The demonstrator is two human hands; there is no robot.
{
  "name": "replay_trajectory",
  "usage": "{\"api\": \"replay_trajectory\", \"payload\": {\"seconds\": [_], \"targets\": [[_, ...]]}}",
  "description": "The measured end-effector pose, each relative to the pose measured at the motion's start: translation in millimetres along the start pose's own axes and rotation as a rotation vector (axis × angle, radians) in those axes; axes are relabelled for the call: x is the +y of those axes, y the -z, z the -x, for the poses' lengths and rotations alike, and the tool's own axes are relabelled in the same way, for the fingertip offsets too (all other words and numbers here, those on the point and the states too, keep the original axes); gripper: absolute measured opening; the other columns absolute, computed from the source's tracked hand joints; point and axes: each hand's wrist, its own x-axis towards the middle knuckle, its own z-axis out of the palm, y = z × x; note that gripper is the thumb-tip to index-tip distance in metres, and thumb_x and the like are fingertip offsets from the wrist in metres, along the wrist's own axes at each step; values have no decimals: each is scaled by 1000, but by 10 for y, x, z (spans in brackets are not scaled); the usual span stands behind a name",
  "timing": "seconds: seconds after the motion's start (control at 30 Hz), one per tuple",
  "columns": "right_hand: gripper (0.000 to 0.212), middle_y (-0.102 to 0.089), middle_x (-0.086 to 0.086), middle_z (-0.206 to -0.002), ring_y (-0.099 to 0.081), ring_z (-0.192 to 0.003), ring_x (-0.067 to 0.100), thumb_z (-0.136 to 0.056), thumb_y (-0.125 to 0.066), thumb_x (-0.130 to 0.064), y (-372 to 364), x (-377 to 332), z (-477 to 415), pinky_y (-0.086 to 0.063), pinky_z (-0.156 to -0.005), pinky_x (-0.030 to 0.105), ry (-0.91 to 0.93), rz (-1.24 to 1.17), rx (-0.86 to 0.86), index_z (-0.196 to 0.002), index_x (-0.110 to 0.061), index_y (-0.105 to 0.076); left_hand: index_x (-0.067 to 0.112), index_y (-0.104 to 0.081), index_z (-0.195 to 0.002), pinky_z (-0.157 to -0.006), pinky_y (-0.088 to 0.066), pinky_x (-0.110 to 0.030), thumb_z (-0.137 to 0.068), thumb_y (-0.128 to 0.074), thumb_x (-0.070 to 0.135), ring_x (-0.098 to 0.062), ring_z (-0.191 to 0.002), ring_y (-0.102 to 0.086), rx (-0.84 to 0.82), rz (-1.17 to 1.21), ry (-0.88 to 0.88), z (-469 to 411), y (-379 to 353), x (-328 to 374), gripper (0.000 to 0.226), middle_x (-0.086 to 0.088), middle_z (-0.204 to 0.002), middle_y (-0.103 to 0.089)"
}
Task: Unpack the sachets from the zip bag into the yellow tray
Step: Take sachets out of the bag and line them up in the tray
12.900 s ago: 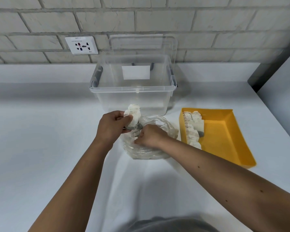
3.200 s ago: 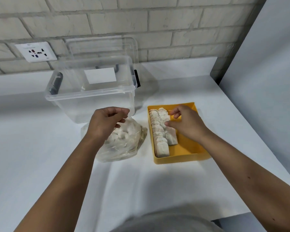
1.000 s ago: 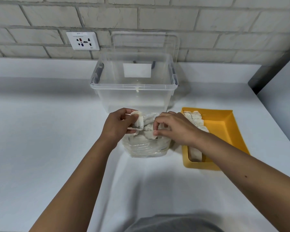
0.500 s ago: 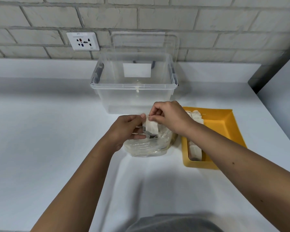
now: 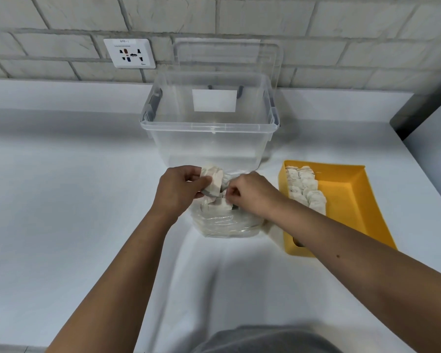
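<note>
A clear zip bag (image 5: 225, 222) with white sachets inside stands on the white table in front of me. My left hand (image 5: 180, 191) grips a small stack of white sachets (image 5: 213, 180) just above the bag's mouth. My right hand (image 5: 250, 193) reaches into the bag's opening with curled fingers, pinching a sachet or the bag's edge; which one is hidden. The yellow tray (image 5: 349, 200) lies to the right of the bag. A row of sachets (image 5: 304, 189) fills its left side, and my right forearm crosses its near corner.
A clear plastic storage box (image 5: 209, 128) stands open right behind the bag, its lid leaning on the brick wall. A wall socket (image 5: 130, 53) is at the back left. A grey panel (image 5: 438, 128) borders the table on the right.
My right hand has come down from above the bag into its mouth. My left hand now holds a thicker stack of sachets at the bag's opening.
</note>
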Motion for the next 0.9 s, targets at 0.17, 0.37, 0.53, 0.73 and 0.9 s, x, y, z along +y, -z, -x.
{"api": "replay_trajectory", "payload": {"seconds": [0.17,0.37,0.53,0.73,0.9], "targets": [[25,-68,2,-99,-62,-97,23,-84,-67,-42,-151,-89,-30,-40,-68,28,-52,253,6,-93,-19,-69,10,-76,-93,-79,-61,-32,-87,-72,11,-27,-84,-74,-1,-7,-4,-8,-26,-13,7,-14,-88,-75],[5,-68,-4,-88,-62,-90,20,-81,-66,-25,-73,-53,12,-51,-73,32,-90,131,-76,-79,-22,-67,10,-75,-92,-80,-61,-34,-87,-72,12,-27,-85,-74,-2,1,1,-38,-25,8,6,-13,-87,-75],[9,-64,-8,-91,-59,-93,18,-83,-67,-34,141,1,84,-44,-71,30,-92,155,-120,-82,-25,-66,13,-75,-87,-81,-61,-37,-88,-71,12,-22,-78,-73,-11,-1,-15,-38,-31,58,5,-9,-81,-74],[38,-69,-5,-84,-63,-89,19,-76,-68,-61,-230,-92,51,-43,-85,34,-145,267,-43,-82,-23,-69,13,-74,-85,-84,-61,-39,-89,-70,10,-19,-76,-72,-42,39,13,-9,-26,45,6,-4,-76,-73],[14,-64,-14,-79,-60,-87,12,-76,-77,-38,-83,-39,133,-40,-90,31,-112,12,-57,-76,-28,-66,12,-74,-86,-84,-61,-39,-90,-69,12,-20,-78,-71,-32,10,11,-1,-2,1,6,-12,-83,-74]]}}
